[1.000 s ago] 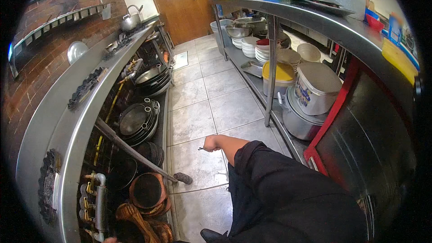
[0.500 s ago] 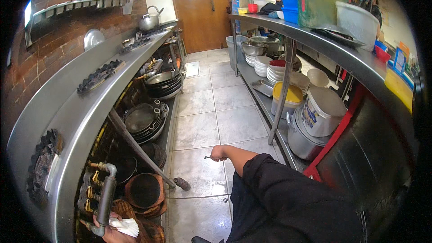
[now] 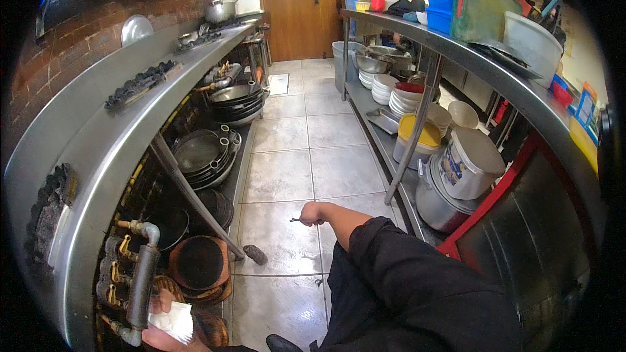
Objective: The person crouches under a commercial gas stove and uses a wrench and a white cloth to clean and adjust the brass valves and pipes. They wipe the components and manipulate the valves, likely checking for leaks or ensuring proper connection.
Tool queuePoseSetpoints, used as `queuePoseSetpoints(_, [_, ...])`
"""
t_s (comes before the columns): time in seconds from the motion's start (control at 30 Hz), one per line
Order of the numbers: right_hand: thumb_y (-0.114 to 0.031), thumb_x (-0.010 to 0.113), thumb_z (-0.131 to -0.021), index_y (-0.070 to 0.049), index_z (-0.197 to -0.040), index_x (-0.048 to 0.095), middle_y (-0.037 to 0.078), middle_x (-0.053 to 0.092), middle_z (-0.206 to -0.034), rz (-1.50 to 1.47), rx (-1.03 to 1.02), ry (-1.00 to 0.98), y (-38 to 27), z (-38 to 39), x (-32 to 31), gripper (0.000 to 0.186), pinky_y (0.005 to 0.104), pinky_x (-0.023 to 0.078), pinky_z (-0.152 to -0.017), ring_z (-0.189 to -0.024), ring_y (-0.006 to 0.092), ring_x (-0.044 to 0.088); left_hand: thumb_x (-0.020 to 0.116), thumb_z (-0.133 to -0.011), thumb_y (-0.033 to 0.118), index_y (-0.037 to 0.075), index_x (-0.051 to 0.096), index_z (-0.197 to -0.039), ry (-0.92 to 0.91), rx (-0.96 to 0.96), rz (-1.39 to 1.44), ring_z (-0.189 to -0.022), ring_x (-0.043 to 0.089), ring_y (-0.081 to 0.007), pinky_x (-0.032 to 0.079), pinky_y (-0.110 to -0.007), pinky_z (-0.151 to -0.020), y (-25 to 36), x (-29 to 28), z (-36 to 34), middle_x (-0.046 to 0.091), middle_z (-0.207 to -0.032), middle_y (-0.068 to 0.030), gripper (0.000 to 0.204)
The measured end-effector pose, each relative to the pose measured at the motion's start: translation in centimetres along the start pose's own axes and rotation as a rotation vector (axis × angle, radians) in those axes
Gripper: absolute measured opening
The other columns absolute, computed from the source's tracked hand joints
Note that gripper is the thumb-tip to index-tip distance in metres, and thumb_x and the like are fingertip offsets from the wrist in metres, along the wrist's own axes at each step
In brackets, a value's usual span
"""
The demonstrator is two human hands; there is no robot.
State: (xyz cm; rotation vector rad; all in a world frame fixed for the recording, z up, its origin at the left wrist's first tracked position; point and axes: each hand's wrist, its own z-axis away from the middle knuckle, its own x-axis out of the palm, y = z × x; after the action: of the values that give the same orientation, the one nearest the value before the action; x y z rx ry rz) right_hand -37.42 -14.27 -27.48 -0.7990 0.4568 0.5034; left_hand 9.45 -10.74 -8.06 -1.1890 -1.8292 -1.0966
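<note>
1. Two hands show on my feed; the left hand (image 3: 156,337) is clamped on a white wad (image 3: 176,322), just beside the grey pipe (image 3: 141,287), low under the steel counter (image 3: 124,143).
2. I see the right hand (image 3: 313,213) curled around a small dark object (image 3: 295,220) above the tiled floor (image 3: 277,238); I cannot tell its kind.

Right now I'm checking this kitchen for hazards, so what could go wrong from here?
The left hand, holding a white wad, is close to the brass valves and might knock one. The dark foot of the left counter's leg stands on the floor tiles, where a shoe could catch it. The white bucket sits on a silver pot and might slide if bumped.
</note>
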Motion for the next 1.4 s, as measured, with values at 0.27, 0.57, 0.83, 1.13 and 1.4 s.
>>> queuePoseSetpoints(0.27, [-0.012, 0.060, -0.059, -0.004, -0.067, 0.064, 0.012, 0.056, -0.058, 0.160, -0.095, -0.088, -0.5, -1.7, -0.1, 0.011, 0.0373, 0.041, -0.041, -0.047, 0.0228, 0.053, 0.047, -0.092, 0.026, 0.006, 0.058, -0.098, -0.052, -0.156, 0.003, -0.072, 0.052, -0.0192, 0.044, -0.036, -0.062, -0.2, -1.6, -0.6, 0.059, -0.087, -0.0106, 0.023])
queuePoseSetpoints(0.57, [-0.017, 0.058, -0.078, -0.005, -0.076, 0.063, 0.003, 0.055, -0.059, -0.439, -0.652, -0.227, -13.1, 7.2, 4.3, 0.013, 0.0278, 0.043, -0.047, -0.051, 0.0117, 0.052, 0.052, -0.094, 0.027, 0.008, 0.061, -0.090, 0.254, -0.398, -0.998, -0.060, 0.051, -0.0089, 0.040, -0.024, -0.050, -4.3, -3.9, 0.9, 0.055, -0.072, -0.0009, 0.021])
queuePoseSetpoints(0.83, [-0.006, 0.056, -0.080, 0.003, -0.083, 0.062, 0.010, 0.061, -0.079, -0.442, -0.775, -0.598, -15.4, 12.7, 7.6, 0.011, 0.0247, 0.042, -0.055, -0.058, 0.0108, 0.051, 0.063, -0.089, 0.022, 0.002, 0.067, -0.100, -0.243, -0.751, -1.125, -0.066, 0.049, -0.0033, 0.039, -0.020, -0.058, -6.5, -4.2, 3.1, 0.060, -0.077, 0.0035, 0.023])
queuePoseSetpoints(1.13, [-0.003, 0.053, -0.075, 0.001, -0.079, 0.063, 0.009, 0.065, -0.088, -0.217, -0.794, -0.564, -16.9, 15.9, 8.9, 0.011, 0.0238, 0.042, -0.060, -0.067, 0.0096, 0.053, 0.058, -0.092, 0.033, 0.004, 0.067, -0.086, -0.042, -0.723, -1.090, -0.054, 0.041, -0.0044, 0.033, -0.022, -0.049, -8.0, -5.9, 5.7, 0.054, -0.069, 0.0025, 0.031])
queuePoseSetpoints(1.4, [-0.015, 0.058, -0.085, -0.002, -0.101, 0.067, 0.003, 0.061, -0.075, -0.104, -0.969, -0.333, -14.2, 16.7, 6.7, 0.022, 0.0257, 0.045, -0.064, -0.070, 0.0104, 0.056, 0.055, -0.091, 0.020, 0.004, 0.065, -0.091, 0.207, -0.700, -0.884, -0.065, 0.057, -0.0103, 0.044, -0.025, -0.057, -9.4, -2.1, 4.5, 0.063, -0.076, -0.0033, 0.019])
